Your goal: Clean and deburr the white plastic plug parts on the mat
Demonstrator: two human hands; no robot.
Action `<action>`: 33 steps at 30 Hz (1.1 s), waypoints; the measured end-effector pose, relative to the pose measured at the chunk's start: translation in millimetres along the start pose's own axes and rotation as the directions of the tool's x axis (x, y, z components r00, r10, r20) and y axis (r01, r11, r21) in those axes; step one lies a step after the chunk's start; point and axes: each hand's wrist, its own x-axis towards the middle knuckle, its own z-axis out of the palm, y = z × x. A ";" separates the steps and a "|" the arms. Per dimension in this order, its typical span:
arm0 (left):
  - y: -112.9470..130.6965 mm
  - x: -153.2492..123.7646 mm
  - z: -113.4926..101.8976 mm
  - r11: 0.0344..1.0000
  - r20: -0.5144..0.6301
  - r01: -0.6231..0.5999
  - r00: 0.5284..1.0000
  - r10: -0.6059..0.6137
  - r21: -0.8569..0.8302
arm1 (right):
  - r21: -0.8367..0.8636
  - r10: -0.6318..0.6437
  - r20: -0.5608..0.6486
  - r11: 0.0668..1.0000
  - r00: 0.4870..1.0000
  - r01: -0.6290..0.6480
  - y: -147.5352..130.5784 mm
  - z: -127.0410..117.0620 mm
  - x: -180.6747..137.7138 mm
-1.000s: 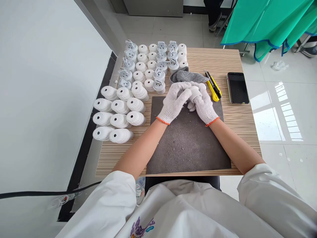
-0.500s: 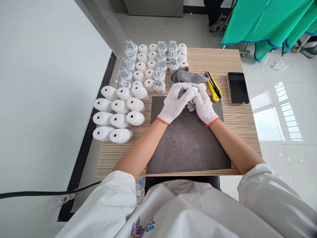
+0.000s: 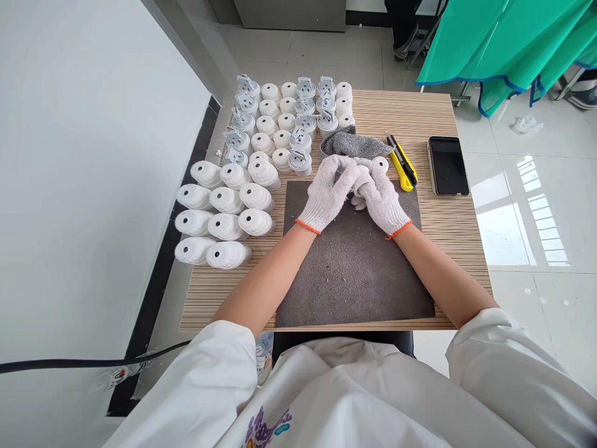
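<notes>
Both my hands wear white knit gloves and meet over the far edge of a dark grey mat. My left hand and my right hand are closed together around a small white plastic part, whose round end shows past my right fingers. Most of the part is hidden by the gloves. A grey cloth lies just beyond my hands.
Rows of small white and grey plastic parts stand at the table's far left. Larger white cone-shaped pieces lie on their sides at the left. A yellow utility knife and a black phone lie to the right. A green cloth hangs beyond the table.
My hands have turned the white part between them; its round end now shows at the right, past my right fingers. The hands stay in the same place.
</notes>
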 end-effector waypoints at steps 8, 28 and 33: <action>2.7 -1.3 -2.6 0.995 -0.021 0.097 0.995 -0.098 -0.024 | -0.027 0.027 -0.005 0.999 1.000 -0.027 3.1 1.1 1.5; 8.2 -1.2 0.0 0.999 -0.057 0.050 0.997 -0.050 0.013 | -0.029 -0.007 0.009 1.000 1.000 0.007 0.0 0.8 -2.9; 7.7 0.6 0.7 0.998 -0.061 0.051 0.997 -0.049 0.027 | -0.020 -0.029 -0.039 0.999 0.999 0.029 0.7 2.0 -2.4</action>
